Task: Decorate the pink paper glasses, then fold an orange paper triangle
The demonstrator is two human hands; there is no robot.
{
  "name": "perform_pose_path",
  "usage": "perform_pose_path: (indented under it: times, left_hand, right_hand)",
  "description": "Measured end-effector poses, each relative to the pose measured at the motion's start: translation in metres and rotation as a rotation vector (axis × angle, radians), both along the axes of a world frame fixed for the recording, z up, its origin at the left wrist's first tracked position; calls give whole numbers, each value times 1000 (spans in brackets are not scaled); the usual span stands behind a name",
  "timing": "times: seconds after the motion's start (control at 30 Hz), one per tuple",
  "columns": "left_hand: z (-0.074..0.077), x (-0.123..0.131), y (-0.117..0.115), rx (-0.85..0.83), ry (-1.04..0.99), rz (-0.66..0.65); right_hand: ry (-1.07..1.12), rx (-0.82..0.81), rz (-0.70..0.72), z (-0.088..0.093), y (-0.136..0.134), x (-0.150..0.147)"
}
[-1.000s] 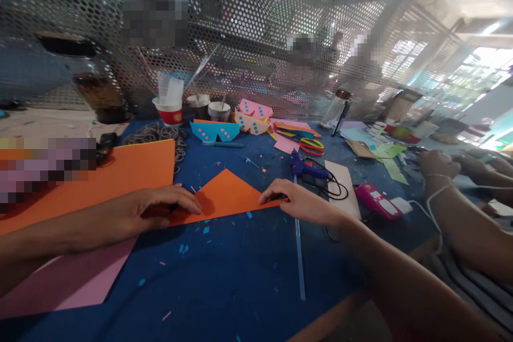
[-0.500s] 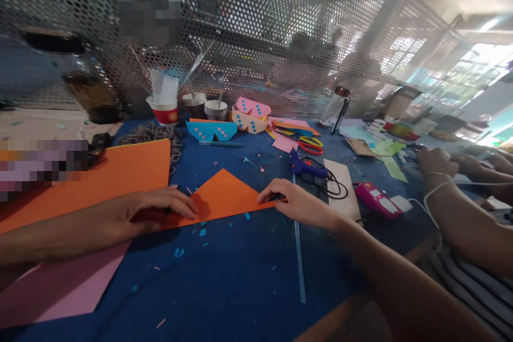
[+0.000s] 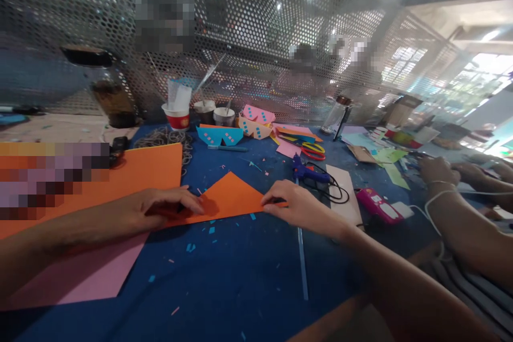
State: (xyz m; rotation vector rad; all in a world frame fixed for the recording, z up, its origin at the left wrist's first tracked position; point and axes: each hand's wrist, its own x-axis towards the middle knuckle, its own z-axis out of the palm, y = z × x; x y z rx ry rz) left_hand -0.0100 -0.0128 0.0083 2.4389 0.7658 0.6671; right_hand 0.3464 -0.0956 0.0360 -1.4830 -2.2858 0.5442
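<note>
A folded orange paper triangle [image 3: 230, 197] lies on the blue tabletop, peak pointing away from me and long folded edge toward me. My left hand [image 3: 170, 207] rests over its left corner, fingers loosely stretched out and partly hiding that end. At the other end, my right hand [image 3: 286, 203] pinches the right corner between thumb and fingers; a bit of orange shows past them. Under and behind my left forearm are a large orange sheet [image 3: 156, 168] and a pink sheet [image 3: 108, 272].
Beyond my right hand lie a blue glue gun [image 3: 310, 173], a clear glue stick [image 3: 302, 264] and scissors [image 3: 313, 150]. Folded paper pieces [image 3: 220, 135], a paper cup [image 3: 176, 118] and a jar [image 3: 114, 99] stand along the mesh screen. Another person's arm [image 3: 460, 208] is at right.
My right thumb and fingers have closed more tightly on the paper's right corner. The whole view has shifted slightly, while my left hand stays on the left end.
</note>
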Motion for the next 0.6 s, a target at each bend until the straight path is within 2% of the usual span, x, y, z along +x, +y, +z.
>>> perform_pose_path:
  times: [0.07,0.2,0.33,0.6]
  left_hand:
    - [-2,5,0,-2,-7,-13]
    - [-7,9,3,-57,-12,-78]
    - [-9,9,3,-74,-22,-137]
    - [-11,14,-8,67,4,-80]
  right_hand:
    - [-123,119,73,3,-3,-12]
    - [-238,229,232,2,-3,-37]
    - [-260,263,244,-8,5,-48]
    - [-228,370,247,-26,9,-44]
